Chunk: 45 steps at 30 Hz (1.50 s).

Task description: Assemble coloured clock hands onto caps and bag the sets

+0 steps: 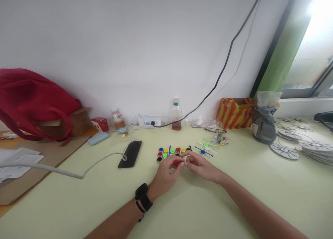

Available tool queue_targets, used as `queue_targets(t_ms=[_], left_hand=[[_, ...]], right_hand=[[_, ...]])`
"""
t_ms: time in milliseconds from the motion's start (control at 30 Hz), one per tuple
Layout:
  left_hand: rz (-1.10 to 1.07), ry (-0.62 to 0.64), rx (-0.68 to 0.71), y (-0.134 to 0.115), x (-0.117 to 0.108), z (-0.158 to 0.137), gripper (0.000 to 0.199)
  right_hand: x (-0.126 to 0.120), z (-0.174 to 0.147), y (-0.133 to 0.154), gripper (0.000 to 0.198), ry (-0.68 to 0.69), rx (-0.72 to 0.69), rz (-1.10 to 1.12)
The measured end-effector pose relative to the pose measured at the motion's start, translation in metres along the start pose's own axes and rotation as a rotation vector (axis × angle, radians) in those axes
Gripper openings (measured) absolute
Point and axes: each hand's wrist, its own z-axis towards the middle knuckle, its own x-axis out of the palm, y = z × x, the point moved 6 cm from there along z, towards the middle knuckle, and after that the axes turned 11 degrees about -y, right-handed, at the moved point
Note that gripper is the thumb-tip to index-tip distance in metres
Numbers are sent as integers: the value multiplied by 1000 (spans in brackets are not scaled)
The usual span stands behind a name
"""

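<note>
My left hand (166, 174), with a black watch on its wrist, is closed around a small red plastic piece (178, 161). My right hand (199, 167) meets it from the right, its fingers bent and pinched at the same piece. Fingers cover most of the piece, so its full shape is hidden. Just beyond my hands lie several small round pieces in blue, red, green, yellow and black, among them a green disc (165, 156). To the right, a blue arrow-shaped spinner (203, 152) rests flat beside white and green ones.
A black phone (130, 154) lies to the left, a grey cable (104, 164) crossing near it. Along the wall stand a bottle (176, 115), a power strip (145, 123) and a striped bag (235, 112). A red backpack (33, 100) sits left; grey discs (318, 149) are stacked right.
</note>
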Motion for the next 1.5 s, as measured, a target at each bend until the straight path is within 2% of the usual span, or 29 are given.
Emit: queue_targets(t_ms=[167,433,833,1200,1500], left_hand=[[-48,12,4,-1,1,0,17],[-39,9,3,-2,0,0,17],[32,22,29,-2,0,0,15],[31,41,44,-1,1,0,15],[38,41,38,-3,1,-1,14]], right_hand=[[-4,0,-1,40,-21,20,9],[0,-3,0,42,25,70,40],[-2,-2,-4,39,28,60,18],[-4,1,-2,41,5,-8,-67],[-2,-1,-1,44,21,18,-24]])
